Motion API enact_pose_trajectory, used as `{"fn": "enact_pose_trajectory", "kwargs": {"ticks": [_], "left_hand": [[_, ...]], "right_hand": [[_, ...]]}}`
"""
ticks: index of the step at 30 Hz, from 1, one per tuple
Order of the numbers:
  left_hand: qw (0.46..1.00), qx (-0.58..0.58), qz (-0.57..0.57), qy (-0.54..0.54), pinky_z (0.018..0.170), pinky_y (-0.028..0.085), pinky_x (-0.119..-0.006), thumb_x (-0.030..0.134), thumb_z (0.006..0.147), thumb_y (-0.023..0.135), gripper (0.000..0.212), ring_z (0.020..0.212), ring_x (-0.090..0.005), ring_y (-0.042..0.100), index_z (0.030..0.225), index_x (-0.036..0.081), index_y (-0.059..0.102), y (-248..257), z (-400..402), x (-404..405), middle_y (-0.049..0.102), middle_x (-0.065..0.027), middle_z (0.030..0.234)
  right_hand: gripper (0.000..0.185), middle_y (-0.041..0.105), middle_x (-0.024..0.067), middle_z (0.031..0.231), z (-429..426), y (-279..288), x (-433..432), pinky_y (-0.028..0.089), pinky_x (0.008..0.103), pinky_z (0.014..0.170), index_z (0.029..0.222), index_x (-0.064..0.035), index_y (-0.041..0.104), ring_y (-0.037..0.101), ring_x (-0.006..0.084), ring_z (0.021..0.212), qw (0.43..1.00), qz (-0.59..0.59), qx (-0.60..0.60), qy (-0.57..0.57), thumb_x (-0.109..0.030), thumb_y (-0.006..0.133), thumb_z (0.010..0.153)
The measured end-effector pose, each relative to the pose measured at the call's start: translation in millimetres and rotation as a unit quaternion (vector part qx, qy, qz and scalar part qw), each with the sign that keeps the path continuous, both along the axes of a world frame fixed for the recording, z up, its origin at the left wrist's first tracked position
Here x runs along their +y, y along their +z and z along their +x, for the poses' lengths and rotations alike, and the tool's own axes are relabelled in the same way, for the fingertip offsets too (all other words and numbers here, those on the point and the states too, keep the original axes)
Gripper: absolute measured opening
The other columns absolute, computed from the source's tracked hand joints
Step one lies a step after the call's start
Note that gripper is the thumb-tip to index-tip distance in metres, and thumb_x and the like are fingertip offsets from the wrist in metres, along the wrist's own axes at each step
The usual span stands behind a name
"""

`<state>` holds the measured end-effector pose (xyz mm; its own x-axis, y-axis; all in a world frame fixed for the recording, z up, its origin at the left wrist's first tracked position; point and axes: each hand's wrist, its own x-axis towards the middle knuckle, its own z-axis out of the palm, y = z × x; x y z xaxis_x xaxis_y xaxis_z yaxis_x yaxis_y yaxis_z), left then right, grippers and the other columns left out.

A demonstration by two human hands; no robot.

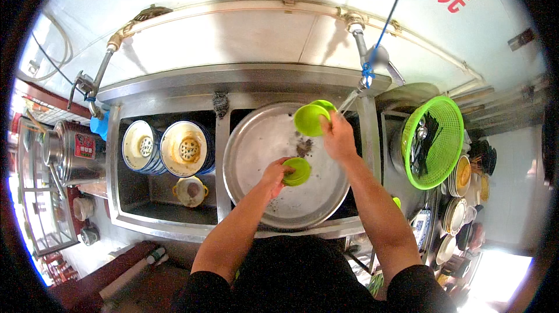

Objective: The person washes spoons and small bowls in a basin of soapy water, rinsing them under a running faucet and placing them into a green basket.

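My right hand (339, 137) grips green dishes (311, 120), at least two of them, beside the stream from the right-hand faucet (366, 81). Lower and to the left, my left hand (275, 177) is closed on a small stack of green dishes (298, 171). Both hands are above a large round metal basin (251, 147), which sits across the right sink compartment. Dark food bits (304, 147) lie on the basin's bottom. Running water (348, 102) falls close to the right hand; whether it strikes the dishes cannot be told.
Stacked patterned bowls (140, 145) and a yellow-handled bowl (191, 191) stand in the left sink compartment (144, 204). A scouring pad (220, 104) rests on the divider. At right, a green plastic basket (454, 138) holds cutlery, near stacked plates (454, 217). A steel pot (72, 173) stands far left.
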<state>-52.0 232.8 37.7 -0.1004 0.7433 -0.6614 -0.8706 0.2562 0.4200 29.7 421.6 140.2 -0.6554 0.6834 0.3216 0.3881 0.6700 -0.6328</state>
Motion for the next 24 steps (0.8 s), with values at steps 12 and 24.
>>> {"fn": "enact_pose_trajectory", "kwargs": {"ticks": [12,24], "left_hand": [[0.999,0.024,-0.045,0.014,0.081,0.053,-0.035,-0.003,0.084,0.055,0.033,0.092,-0.0220,0.063,0.116,0.004,0.056,15,0,-1,0.063,-0.0093,0.105],[0.999,0.008,-0.005,-0.033,0.092,0.049,-0.039,-0.003,0.077,0.045,0.049,0.106,-0.0257,0.059,0.125,0.004,0.052,3,-3,-6,0.059,-0.0114,0.117]], "right_hand": [[0.022,0.058,0.0214,0.087,2,29,-2,0.048,0.0467,0.067,0.095,-0.0008,0.060,0.060,0.0391,0.078,0.999,-0.033,0.007,-0.023,-0.022,0.053,0.093],[0.040,0.062,0.0206,0.099,197,-57,-52,0.048,0.0400,0.080,0.127,-0.0099,0.041,0.061,0.0327,0.092,0.920,-0.239,-0.017,-0.309,-0.015,0.056,0.090]]}}
